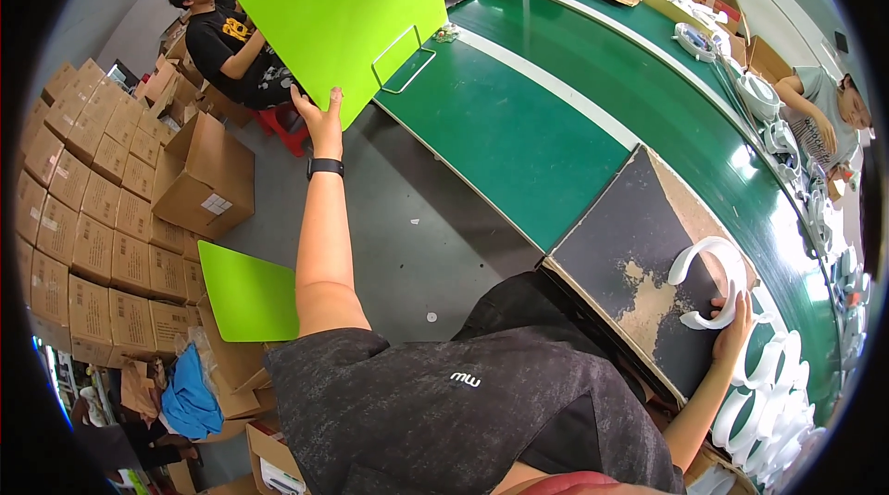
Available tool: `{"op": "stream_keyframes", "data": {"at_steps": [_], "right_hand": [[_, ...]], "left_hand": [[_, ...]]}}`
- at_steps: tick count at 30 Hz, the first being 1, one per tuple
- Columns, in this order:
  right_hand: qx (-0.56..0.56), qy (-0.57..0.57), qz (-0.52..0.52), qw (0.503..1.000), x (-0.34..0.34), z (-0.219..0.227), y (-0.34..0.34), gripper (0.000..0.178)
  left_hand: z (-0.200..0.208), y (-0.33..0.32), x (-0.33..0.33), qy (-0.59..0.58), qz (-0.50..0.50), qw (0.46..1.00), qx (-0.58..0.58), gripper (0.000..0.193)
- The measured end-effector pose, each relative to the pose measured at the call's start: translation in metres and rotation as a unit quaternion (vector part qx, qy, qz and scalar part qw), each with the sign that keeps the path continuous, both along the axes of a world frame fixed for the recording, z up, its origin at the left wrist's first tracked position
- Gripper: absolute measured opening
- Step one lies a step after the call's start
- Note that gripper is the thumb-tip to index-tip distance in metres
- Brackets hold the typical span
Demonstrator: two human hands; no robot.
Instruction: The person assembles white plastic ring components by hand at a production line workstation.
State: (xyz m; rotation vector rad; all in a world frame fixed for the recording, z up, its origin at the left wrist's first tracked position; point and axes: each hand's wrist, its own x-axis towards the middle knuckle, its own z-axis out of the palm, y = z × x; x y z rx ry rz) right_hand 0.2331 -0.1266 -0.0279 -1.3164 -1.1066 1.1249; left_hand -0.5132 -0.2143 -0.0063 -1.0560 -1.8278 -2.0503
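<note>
My left hand, with a black band on its wrist, is stretched far forward and grips the near lower edge of a bright green panel. The panel stands upright at the left end of the workbench, beside a bent wire stand. On the right, my right hand is closed around the outer side of a white C-shaped plastic part. That part rests over a worn black board; some of my right fingers are hidden behind it.
Several more white curved parts are piled beside my right forearm. A green conveyor belt runs past the green bench top. Stacked cartons and a second green panel stand at left. Co-workers sit across and at left.
</note>
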Motion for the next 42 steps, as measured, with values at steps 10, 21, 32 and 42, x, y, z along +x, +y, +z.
{"op": "stream_keyframes", "data": {"at_steps": [10, 21, 32, 42], "right_hand": [[0.001, 0.013, -0.002, 1.000, -0.001, -0.002, 0.001, 0.037], [-0.006, 0.001, -0.027, 1.000, 0.004, 0.001, -0.005, 0.034], [0.018, 0.028, 0.056, 0.998, -0.003, 0.005, -0.002, 0.030], [-0.066, 0.129, -0.002, 0.989, -0.008, 0.024, 0.001, 0.032]], "left_hand": [[0.013, -0.005, 0.007, 0.044, 0.100, 0.992, -0.068, 0.105], [0.113, 0.014, 0.149, 0.366, 0.043, 0.929, 0.028, 0.092], [0.029, 0.086, 0.430, 0.379, -0.589, 0.707, -0.099, 0.068], [0.029, 0.182, 0.554, -0.151, -0.616, 0.747, -0.198, 0.060]]}}
